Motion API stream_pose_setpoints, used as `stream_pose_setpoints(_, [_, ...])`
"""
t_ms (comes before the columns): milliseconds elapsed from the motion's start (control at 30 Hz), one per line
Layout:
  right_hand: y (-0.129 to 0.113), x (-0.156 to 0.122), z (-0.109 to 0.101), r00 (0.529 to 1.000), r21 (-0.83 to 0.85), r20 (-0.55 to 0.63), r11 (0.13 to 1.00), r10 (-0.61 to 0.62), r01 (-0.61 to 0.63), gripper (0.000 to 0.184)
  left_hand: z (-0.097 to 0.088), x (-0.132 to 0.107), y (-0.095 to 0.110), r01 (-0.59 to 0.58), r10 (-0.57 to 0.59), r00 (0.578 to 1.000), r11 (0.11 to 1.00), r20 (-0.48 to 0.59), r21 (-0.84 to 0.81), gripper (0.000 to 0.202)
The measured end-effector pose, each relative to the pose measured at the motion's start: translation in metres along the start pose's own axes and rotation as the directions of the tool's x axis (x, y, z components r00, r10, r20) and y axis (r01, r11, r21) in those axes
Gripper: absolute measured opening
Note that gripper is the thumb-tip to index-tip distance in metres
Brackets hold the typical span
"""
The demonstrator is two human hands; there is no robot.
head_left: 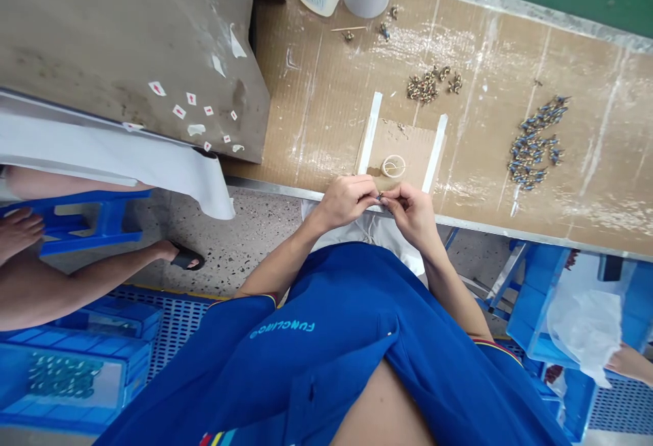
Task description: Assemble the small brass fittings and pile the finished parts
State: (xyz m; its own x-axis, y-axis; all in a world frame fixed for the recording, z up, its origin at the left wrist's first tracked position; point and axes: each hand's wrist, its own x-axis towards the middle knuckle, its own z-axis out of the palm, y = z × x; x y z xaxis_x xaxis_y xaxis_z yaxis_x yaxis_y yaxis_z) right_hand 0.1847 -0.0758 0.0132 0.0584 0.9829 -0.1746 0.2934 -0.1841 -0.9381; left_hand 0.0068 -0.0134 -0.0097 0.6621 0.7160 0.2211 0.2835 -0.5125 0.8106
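Small part (380,196), pinched between the closed fingers of the left hand (347,199) and the right hand (412,215) at the near edge of the bench (474,160); it is mostly covered, so its shape is hard to judge. Just beyond, a round white-rimmed container (383,166) rests on a cardboard piece (419,152). Farther off, a gold-toned pile (423,88) lies left of a blue-and-gold pile (530,149).
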Motion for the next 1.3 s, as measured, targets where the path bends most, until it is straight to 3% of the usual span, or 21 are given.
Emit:
stream_pose_setpoints(233, [0.0017, -0.003, -0.0059, 0.996, 0.195, 0.014, 0.977, 0.088, -0.088, 0.024, -0.0021, 0.0014, 0.0032, 0.037, -0.037, 0.999, 0.995, -0.001, -0.096, 0.031])
stream_pose_setpoints(533, [0.004, -0.0028, -0.006, 0.991, 0.272, -0.018, 0.954, 0.134, -0.124, 0.032, -0.0026, 0.0033, 0.0033, -0.009, 0.005, 0.999, 0.993, -0.038, -0.114, 0.027])
stream_pose_setpoints(900, [0.007, 0.0005, -0.0094, 0.994, 0.165, 0.09, 0.983, 0.064, -0.079, 0.017, 0.0017, 0.0015, 0.0, -0.033, 0.033, 0.999, 0.999, -0.006, -0.029, 0.028])
stream_pose_setpoints(1133, [0.0079, 0.0005, -0.0079, 0.996, 0.09, 0.084, 0.996, 0.017, -0.024, 0.014, 0.0038, 0.0014, 0.0011, -0.038, 0.039, 0.999, 0.999, -0.011, 0.024, 0.029])
stream_pose_setpoints(1300, [0.0082, 0.001, -0.0099, 0.993, 0.157, 0.104, 0.985, 0.051, -0.067, 0.017, 0.0021, 0.0022, 0.002, -0.013, 0.013, 1.0, 1.0, 0.019, 0.009, 0.027])
